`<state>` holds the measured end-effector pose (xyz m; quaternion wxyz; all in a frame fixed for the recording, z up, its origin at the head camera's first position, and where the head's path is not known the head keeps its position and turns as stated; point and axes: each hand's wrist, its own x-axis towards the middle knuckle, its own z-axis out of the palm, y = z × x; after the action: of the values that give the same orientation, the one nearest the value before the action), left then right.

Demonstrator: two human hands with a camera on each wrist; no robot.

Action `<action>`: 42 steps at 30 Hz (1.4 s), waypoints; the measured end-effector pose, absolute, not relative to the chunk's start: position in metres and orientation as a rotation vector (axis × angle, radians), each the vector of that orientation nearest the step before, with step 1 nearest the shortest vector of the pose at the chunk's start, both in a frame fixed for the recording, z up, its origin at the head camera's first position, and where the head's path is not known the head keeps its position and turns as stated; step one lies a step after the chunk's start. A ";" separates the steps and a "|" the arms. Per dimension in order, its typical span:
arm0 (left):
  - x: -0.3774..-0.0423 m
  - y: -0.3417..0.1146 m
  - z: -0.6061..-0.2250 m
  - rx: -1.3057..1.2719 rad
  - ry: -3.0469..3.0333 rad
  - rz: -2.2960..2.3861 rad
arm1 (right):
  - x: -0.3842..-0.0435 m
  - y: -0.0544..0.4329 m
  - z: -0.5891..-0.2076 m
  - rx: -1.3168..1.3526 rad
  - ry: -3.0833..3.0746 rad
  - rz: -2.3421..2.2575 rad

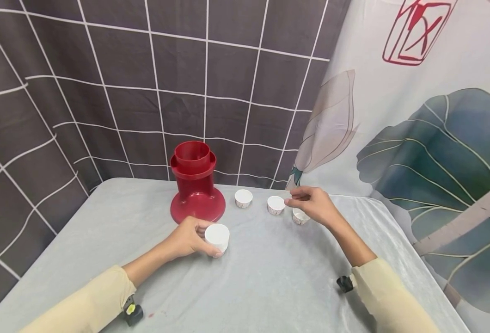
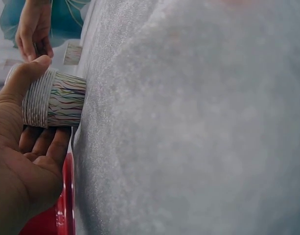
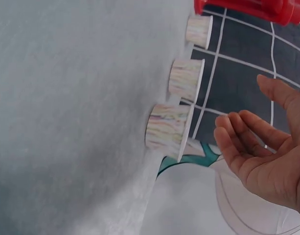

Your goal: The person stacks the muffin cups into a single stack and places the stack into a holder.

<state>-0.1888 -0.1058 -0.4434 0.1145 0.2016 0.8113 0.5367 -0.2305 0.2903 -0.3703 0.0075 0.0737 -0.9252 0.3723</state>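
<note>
My left hand grips a nested stack of paper baking cups, thumb on one side and fingers on the other. In the left wrist view the stack shows white stacked rims and a wavy coloured pattern on the outermost cup. My right hand hovers over the rightmost single cup, fingers relaxed with nothing between them. A middle cup and a left cup stand upright in the same row. In the right wrist view, the nearest cup sits just beyond my fingertips.
Behind my left hand stands a red plastic holder with a round base and ringed top. A grey cloth covers the table. Dark tiled-pattern fabric hangs at the back, and a leaf-printed curtain hangs on the right.
</note>
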 end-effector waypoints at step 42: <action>-0.190 -0.107 -0.446 0.578 2.379 1.563 | -0.234 0.310 -0.387 0.121 -3.033 0.971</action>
<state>-0.1899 -0.1066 -0.4456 0.1181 0.1976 0.8134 0.5342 -0.2336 0.3103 -0.3868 -0.0228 0.0380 -0.9514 0.3047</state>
